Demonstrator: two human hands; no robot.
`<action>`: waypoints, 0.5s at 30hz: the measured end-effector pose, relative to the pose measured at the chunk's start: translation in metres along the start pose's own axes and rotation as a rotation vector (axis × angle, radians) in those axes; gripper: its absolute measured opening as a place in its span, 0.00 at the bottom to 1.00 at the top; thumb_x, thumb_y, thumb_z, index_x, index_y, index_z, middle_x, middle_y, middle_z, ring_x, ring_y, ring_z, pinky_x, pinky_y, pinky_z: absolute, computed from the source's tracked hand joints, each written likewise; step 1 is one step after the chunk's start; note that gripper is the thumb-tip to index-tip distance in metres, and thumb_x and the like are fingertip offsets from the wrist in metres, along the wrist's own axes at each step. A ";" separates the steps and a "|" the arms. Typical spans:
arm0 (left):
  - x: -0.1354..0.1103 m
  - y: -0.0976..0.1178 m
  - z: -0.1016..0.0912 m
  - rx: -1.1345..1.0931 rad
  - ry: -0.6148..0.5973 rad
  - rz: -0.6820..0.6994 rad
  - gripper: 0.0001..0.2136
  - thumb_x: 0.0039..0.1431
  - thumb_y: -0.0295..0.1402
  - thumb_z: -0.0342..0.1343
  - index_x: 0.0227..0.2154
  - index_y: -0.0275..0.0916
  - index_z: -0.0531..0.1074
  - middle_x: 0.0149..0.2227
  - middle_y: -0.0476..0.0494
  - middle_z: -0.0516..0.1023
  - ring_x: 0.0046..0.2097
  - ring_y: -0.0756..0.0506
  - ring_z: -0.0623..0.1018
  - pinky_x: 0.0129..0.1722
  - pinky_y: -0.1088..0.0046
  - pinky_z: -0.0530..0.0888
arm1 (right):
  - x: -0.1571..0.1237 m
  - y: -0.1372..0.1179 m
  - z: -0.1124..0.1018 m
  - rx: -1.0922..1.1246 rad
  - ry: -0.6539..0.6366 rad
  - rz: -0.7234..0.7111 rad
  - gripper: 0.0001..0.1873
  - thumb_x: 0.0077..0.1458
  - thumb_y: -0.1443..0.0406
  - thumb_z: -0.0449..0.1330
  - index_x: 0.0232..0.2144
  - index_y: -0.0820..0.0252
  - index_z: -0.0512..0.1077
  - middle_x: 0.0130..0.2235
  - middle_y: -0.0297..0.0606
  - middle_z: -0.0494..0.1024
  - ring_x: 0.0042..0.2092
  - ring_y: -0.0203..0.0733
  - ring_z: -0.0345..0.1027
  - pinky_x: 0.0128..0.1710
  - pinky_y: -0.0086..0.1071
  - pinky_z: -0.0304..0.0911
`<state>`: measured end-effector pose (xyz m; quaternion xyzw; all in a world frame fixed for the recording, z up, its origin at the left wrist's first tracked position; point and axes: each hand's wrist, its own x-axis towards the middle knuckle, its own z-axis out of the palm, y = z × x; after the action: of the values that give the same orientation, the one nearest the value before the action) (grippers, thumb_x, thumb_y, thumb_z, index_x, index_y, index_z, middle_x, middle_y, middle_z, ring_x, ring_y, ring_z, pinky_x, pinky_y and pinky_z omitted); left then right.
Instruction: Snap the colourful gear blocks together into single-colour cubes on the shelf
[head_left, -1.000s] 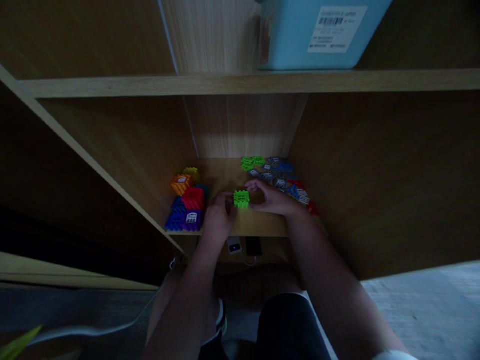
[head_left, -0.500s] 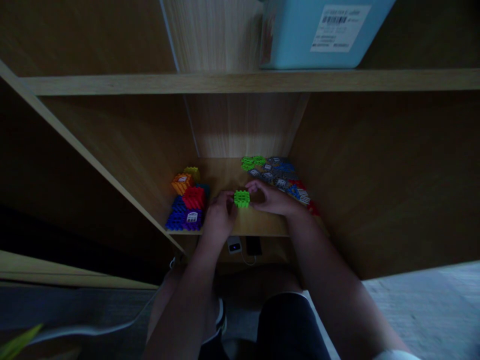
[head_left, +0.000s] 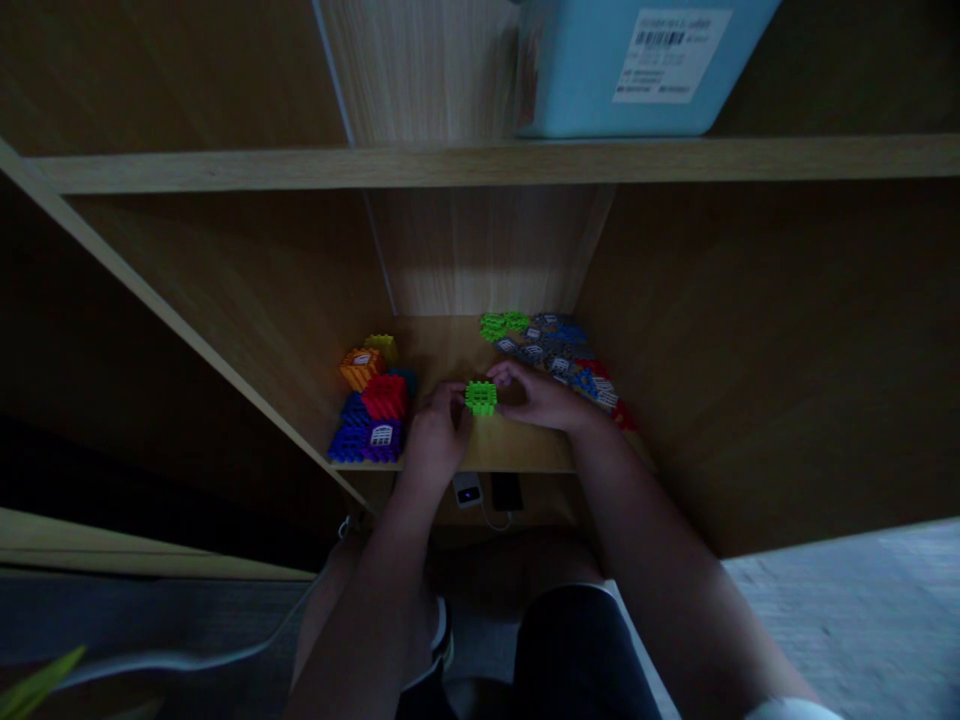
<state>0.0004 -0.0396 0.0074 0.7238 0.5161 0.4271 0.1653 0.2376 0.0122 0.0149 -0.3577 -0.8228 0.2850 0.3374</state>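
A small bright green interlocking building block (head_left: 481, 398) is held between my two hands over the shelf board. Fingers of my left hand (head_left: 439, 428) close on its left side. On the opposite side, my right hand (head_left: 534, 396) pinches at its upper right edge, thumb and fingers curved. To the left stands a cluster of assembled cubes: an orange one (head_left: 361, 368), a red one (head_left: 385, 397) and a purple one (head_left: 382, 440) with a white window piece. Loose flat green pieces (head_left: 504, 325) lie behind my hands, beside a spread of grey pieces (head_left: 556, 362).
The shelf board (head_left: 517, 450) sits between wooden side walls, below an upper shelf edge (head_left: 480, 165). A light blue bin (head_left: 570, 80) stands above. Beneath are a white device (head_left: 467, 490) with a small screen and a dark phone-like object (head_left: 506, 491) with a cable.
The whole view has shifted very slightly. Both hands keep their hold on the green block, with no other visible difference.
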 end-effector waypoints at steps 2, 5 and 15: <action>0.000 0.001 0.000 0.002 -0.006 -0.007 0.16 0.64 0.22 0.59 0.52 0.42 0.73 0.45 0.42 0.84 0.49 0.40 0.84 0.53 0.60 0.80 | 0.000 0.000 0.000 -0.006 0.000 0.002 0.25 0.60 0.60 0.70 0.58 0.51 0.71 0.52 0.40 0.79 0.55 0.49 0.75 0.60 0.47 0.70; 0.000 0.001 0.000 0.010 -0.014 -0.011 0.17 0.64 0.22 0.59 0.53 0.42 0.73 0.45 0.42 0.84 0.49 0.39 0.83 0.53 0.59 0.80 | -0.001 0.002 -0.001 0.003 -0.011 -0.001 0.26 0.60 0.62 0.69 0.58 0.52 0.70 0.53 0.40 0.79 0.56 0.49 0.74 0.61 0.47 0.70; -0.001 0.000 -0.001 -0.014 0.028 0.006 0.15 0.66 0.23 0.57 0.53 0.42 0.73 0.46 0.42 0.85 0.50 0.40 0.84 0.54 0.60 0.80 | 0.000 0.008 -0.001 0.045 -0.017 0.003 0.23 0.62 0.67 0.63 0.59 0.51 0.69 0.52 0.40 0.79 0.55 0.47 0.74 0.62 0.48 0.70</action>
<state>-0.0001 -0.0408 0.0078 0.7182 0.5132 0.4414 0.1615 0.2419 0.0170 0.0101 -0.3490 -0.8185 0.3069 0.3378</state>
